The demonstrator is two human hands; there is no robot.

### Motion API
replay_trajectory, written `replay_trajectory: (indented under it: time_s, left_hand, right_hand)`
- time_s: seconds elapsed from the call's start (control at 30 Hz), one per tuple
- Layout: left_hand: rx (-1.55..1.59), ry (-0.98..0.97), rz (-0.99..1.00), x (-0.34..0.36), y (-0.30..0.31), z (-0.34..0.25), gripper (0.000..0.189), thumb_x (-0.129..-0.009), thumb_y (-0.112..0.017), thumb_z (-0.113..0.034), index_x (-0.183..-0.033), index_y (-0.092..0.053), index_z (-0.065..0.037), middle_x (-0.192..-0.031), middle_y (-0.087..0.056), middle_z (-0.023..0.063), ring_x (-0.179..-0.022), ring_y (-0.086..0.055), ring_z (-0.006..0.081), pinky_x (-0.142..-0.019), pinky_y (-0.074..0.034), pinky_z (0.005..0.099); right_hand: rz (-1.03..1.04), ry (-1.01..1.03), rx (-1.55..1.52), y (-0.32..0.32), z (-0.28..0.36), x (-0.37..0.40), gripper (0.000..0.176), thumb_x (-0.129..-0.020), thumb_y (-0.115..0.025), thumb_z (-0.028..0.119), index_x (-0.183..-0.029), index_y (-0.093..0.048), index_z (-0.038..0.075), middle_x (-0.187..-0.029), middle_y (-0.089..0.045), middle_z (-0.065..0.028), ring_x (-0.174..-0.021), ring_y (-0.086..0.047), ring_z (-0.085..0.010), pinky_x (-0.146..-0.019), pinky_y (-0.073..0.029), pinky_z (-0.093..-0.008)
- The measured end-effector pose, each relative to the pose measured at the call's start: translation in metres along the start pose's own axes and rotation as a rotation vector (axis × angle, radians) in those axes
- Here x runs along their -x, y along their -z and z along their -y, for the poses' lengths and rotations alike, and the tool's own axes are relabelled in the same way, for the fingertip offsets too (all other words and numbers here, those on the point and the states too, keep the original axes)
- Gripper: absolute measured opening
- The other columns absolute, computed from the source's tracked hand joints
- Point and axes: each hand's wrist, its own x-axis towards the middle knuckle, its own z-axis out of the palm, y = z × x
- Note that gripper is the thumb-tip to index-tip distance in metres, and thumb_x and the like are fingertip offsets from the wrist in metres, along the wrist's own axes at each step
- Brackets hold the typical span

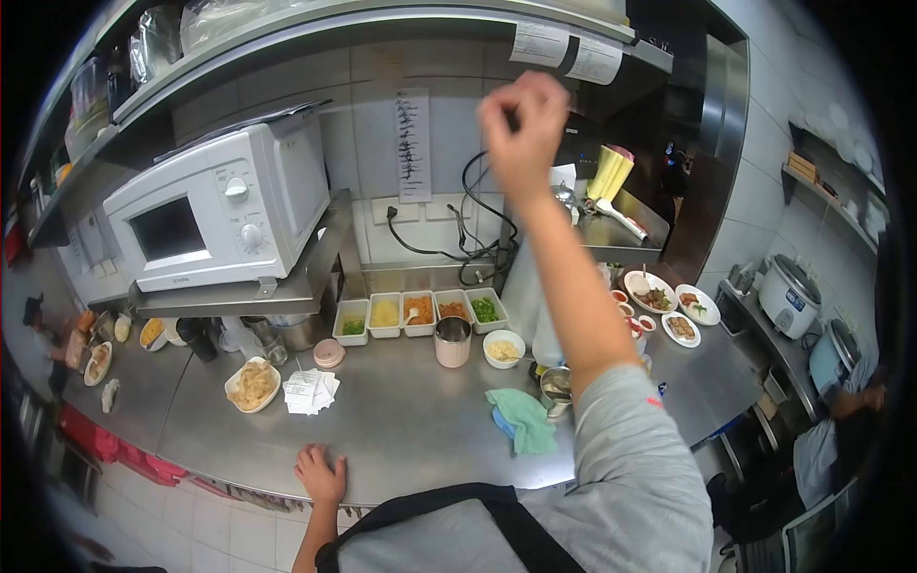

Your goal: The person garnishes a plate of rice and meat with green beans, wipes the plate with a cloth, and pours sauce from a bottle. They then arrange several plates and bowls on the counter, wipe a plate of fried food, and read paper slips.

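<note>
My left hand lies at the front edge of the steel counter, fingers spread and nothing in them. My right hand is raised high, just below and left of the paper slips hanging from the overhead shelf. Its fingers curl in toward the thumb and are a little blurred; whether anything is pinched there I cannot make out. Beyond the left hand lie a stack of receipts and a bowl of pale food. Behind my right forearm, part of the counter's back is hidden.
A white microwave stands on a raised shelf. Several ingredient tubs line the wall, with a metal cup in front. A green cloth lies near the front. Plated dishes sit right. Another person is at far right.
</note>
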Motion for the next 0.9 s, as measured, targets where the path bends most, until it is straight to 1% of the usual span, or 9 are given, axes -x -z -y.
replay_trajectory:
  time_s: [0.1, 0.17, 0.23, 0.33, 0.43, 0.47, 0.6, 0.77, 0.9]
  left_hand:
    - [0.053, -0.073, 0.017, 0.009, -0.004, 0.011, 0.051, -0.071, -0.065, -0.031, -0.113, -0.050, -0.005, -0.122, -0.043, 0.0172, -0.117, -0.038, 0.0344, -0.096, -0.025, 0.0523]
    - [0.010, -0.161, 0.056, 0.021, -0.002, 0.016, 0.053, -0.072, -0.065, -0.030, -0.117, -0.049, -0.006, -0.128, -0.041, 0.0172, -0.121, -0.036, 0.0352, -0.097, -0.024, 0.0540]
    - [-0.117, -0.268, 0.091, 0.044, 0.007, 0.012, 0.055, -0.073, -0.064, -0.031, -0.120, -0.049, -0.007, -0.134, -0.038, 0.0168, -0.125, -0.032, 0.0358, -0.099, -0.022, 0.0555]
    - [-0.196, -0.376, 0.176, 0.088, 0.013, 0.025, 0.056, -0.074, -0.062, -0.033, -0.124, -0.047, -0.010, -0.138, -0.037, 0.0146, -0.128, -0.032, 0.0334, -0.096, -0.027, 0.0587]
    - [-0.942, -0.749, -0.362, 0.147, -0.048, 0.104, 0.047, -0.075, -0.062, -0.034, -0.116, -0.055, -0.013, -0.126, -0.050, 0.0146, -0.115, -0.048, 0.0295, -0.089, -0.039, 0.0528]
    - [-0.828, -0.741, -0.196, 0.165, -0.055, 0.131, 0.045, -0.075, -0.063, -0.033, -0.114, -0.056, -0.013, -0.125, -0.050, 0.0144, -0.113, -0.049, 0.0292, -0.088, -0.040, 0.0520]
    - [-0.243, -0.228, 0.592, 0.181, -0.024, 0.167, 0.040, -0.074, -0.063, -0.029, -0.110, -0.057, -0.012, -0.119, -0.052, 0.0140, -0.106, -0.052, 0.0279, -0.085, -0.042, 0.0485]
    - [-0.080, 0.090, 0.883, 0.190, -0.026, 0.207, 0.033, -0.074, -0.064, -0.025, -0.104, -0.059, -0.011, -0.112, -0.055, 0.0134, -0.097, -0.055, 0.0262, -0.081, -0.044, 0.0442]
    - [0.017, 0.212, 0.956, 0.198, -0.025, 0.229, 0.028, -0.074, -0.065, -0.022, -0.100, -0.061, -0.011, -0.106, -0.058, 0.0129, -0.090, -0.058, 0.0249, -0.077, -0.046, 0.0408]
  right_hand:
    - [0.351, -0.038, -0.172, 0.027, 0.069, 0.108, 0.022, -0.071, -0.070, 0.011, -0.087, -0.058, 0.003, -0.102, -0.050, -0.0155, -0.096, -0.049, -0.0324, -0.081, -0.043, -0.0395]
    - [0.592, -0.184, -0.365, 0.049, 0.105, 0.195, 0.019, -0.074, -0.070, 0.015, -0.083, -0.057, 0.004, -0.101, -0.056, -0.0130, -0.095, -0.053, -0.0319, -0.085, -0.042, -0.0409]
    - [1.023, -0.422, -0.392, 0.085, 0.143, 0.266, 0.013, -0.082, -0.061, 0.015, -0.088, -0.060, 0.004, -0.099, -0.057, -0.0124, -0.095, -0.053, -0.0303, -0.080, -0.045, -0.0365]
    - [1.076, -0.664, -0.548, 0.140, 0.201, 0.364, 0.021, -0.086, -0.054, 0.011, -0.105, -0.059, 0.005, -0.107, -0.054, -0.0137, -0.104, -0.051, -0.0316, -0.092, -0.042, -0.0366]
    - [1.165, -0.736, -0.505, 0.188, 0.242, 0.396, 0.026, -0.084, -0.054, 0.009, -0.110, -0.057, 0.006, -0.114, -0.050, -0.0145, -0.108, -0.049, -0.0307, -0.093, -0.041, -0.0361]
    - [1.215, -0.719, -0.447, 0.197, 0.247, 0.402, 0.027, -0.084, -0.054, 0.009, -0.110, -0.056, 0.006, -0.115, -0.049, -0.0147, -0.109, -0.049, -0.0306, -0.093, -0.041, -0.0360]
    - [1.158, -0.902, -0.453, 0.196, 0.250, 0.403, 0.023, -0.082, -0.057, 0.011, -0.104, -0.057, 0.006, -0.112, -0.051, -0.0140, -0.106, -0.051, -0.0304, -0.091, -0.042, -0.0356]
    - [1.097, -0.894, -0.448, 0.196, 0.255, 0.392, 0.014, -0.078, -0.064, 0.015, -0.087, -0.061, 0.005, -0.098, -0.058, -0.0116, -0.093, -0.057, -0.0301, -0.081, -0.046, -0.0354]
    - [0.783, -0.523, -0.248, 0.182, 0.197, 0.290, 0.012, -0.077, -0.067, 0.015, -0.076, -0.059, 0.006, -0.083, -0.058, -0.0098, -0.079, -0.056, -0.0282, -0.070, -0.046, -0.0358]
